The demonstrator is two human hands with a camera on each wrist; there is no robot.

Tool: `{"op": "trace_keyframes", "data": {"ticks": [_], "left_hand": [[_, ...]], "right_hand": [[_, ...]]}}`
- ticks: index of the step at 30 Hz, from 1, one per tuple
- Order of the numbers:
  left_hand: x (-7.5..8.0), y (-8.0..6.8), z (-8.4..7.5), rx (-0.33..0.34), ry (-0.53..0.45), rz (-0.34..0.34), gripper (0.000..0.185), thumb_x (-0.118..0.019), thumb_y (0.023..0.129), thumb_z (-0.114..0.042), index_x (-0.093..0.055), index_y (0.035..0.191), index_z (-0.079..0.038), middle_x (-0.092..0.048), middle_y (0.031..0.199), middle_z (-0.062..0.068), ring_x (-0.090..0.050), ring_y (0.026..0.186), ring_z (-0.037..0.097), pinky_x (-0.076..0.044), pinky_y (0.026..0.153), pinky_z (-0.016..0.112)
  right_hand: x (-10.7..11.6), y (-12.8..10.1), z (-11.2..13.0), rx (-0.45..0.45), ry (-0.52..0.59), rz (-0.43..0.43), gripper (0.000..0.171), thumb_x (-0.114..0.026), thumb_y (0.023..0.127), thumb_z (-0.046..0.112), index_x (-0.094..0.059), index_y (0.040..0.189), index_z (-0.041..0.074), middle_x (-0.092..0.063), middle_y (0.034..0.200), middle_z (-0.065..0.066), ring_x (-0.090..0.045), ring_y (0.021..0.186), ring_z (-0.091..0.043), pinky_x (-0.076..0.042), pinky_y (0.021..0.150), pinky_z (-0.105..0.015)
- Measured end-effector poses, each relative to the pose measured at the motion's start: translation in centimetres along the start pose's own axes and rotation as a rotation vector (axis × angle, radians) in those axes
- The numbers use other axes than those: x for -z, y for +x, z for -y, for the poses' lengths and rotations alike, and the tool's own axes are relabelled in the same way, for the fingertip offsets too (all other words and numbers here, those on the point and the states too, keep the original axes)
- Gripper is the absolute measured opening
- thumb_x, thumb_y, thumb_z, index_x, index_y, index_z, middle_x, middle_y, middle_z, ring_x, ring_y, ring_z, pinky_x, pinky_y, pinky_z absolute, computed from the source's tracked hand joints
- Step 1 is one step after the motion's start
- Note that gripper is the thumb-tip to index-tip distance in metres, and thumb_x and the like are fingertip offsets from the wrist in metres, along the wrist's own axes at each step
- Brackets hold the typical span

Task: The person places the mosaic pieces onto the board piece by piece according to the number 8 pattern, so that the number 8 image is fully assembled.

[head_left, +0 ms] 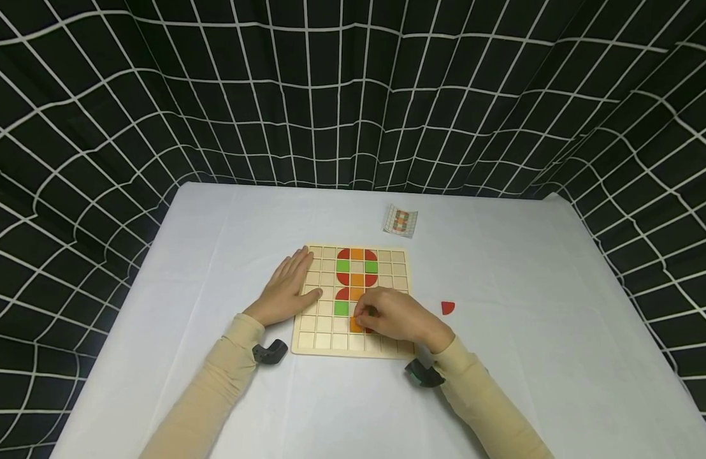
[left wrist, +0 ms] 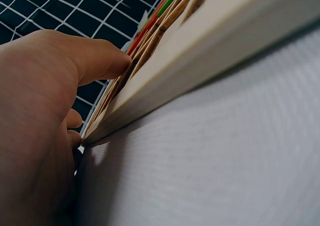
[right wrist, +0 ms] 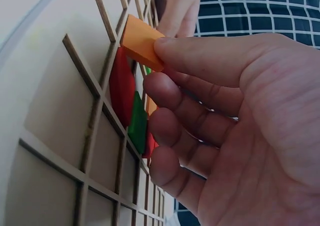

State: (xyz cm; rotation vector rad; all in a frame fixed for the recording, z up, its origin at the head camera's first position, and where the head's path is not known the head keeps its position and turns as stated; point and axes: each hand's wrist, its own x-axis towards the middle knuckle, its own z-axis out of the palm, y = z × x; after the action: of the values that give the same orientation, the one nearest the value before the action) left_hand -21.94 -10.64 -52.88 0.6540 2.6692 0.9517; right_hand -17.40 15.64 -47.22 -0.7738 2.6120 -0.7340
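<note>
A wooden grid board [head_left: 324, 341] lies on the white table, with red, green and orange pieces [head_left: 357, 266] set in its middle columns. My right hand [head_left: 387, 315] hovers over the board's lower middle and pinches an orange square piece [right wrist: 141, 41] between thumb and fingers, held tilted just above the cells. My left hand [head_left: 287, 287] rests flat on the board's left side, thumb [left wrist: 100, 56] lying on the top of the board [left wrist: 210, 41] near its edge. A red piece [right wrist: 121, 86] and a green piece [right wrist: 137, 121] sit in cells just beneath the orange one.
A loose red quarter-round piece [head_left: 447, 308] lies on the white table [head_left: 531, 287] right of the board. A small pattern card [head_left: 400, 220] lies behind the board. A black cloth with a white grid [head_left: 353, 89] surrounds the table.
</note>
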Motion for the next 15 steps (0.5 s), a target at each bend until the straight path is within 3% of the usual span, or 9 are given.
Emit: {"op": "trace_keyframes", "data": {"ticks": [15], "left_hand": [[-0.1, 0.07, -0.01, -0.004, 0.003, -0.016, 0.086, -0.057, 0.099, -0.036, -0.011, 0.162, -0.001, -0.002, 0.172, 0.015, -0.001, 0.16, 0.033, -0.001, 0.131, 0.05]], "right_hand": [[-0.55, -0.2, 0.0, -0.025, -0.051, -0.053, 0.009, -0.074, 0.093, 0.022, -0.07, 0.085, 0.023, -0.06, 0.081, 0.013, -0.051, 0.08, -0.009, -0.045, 0.069, -0.022]]}}
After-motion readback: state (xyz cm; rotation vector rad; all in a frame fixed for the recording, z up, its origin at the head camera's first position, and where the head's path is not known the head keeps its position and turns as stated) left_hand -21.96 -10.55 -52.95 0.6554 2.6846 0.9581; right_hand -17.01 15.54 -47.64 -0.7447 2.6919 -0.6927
